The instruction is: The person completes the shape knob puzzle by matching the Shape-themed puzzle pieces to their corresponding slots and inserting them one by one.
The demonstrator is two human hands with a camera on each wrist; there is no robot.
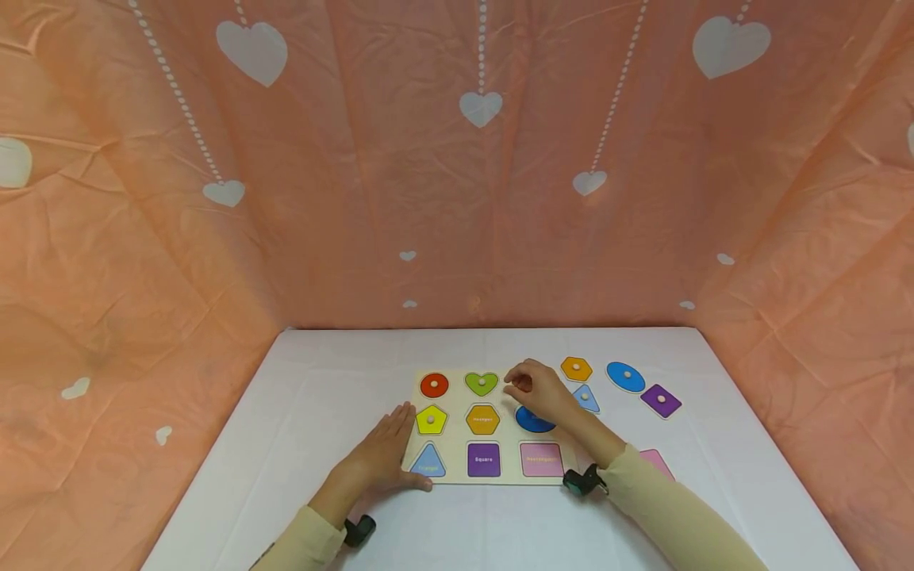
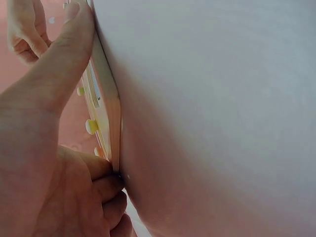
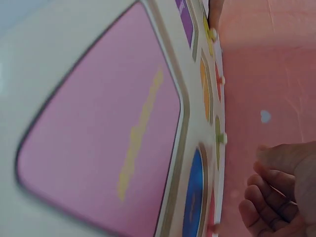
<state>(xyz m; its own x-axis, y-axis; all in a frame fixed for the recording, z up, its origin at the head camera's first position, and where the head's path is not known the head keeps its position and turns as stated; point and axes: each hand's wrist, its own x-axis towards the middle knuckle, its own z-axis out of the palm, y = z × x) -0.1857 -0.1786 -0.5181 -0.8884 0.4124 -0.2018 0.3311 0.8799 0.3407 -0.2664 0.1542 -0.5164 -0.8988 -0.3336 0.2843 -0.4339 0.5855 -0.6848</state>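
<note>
A pale puzzle board [image 1: 457,436] lies on the table. My left hand [image 1: 385,452] rests against its left edge, fingers extended, with the thumb at the front corner. Above the board's back right part is my right hand [image 1: 539,390], fingers loosely bent, with nothing visible between thumb and fingertips. Knobbed pieces sit in the board: a red circle [image 1: 434,385], a green heart [image 1: 481,385] and a yellow pentagon [image 1: 432,420]. A red knobbed piece [image 3: 213,228] shows partly below that hand in the right wrist view. The blue oval recess [image 1: 534,420] is partly covered by the hand.
Loose knobbed pieces lie right of the board: an orange hexagon [image 1: 576,369], a light blue triangle [image 1: 586,398], a blue oval [image 1: 625,377] and a purple square [image 1: 661,401]. A pink piece [image 1: 658,462] is half hidden by the right sleeve. Peach cloth [image 1: 471,238] surrounds the table.
</note>
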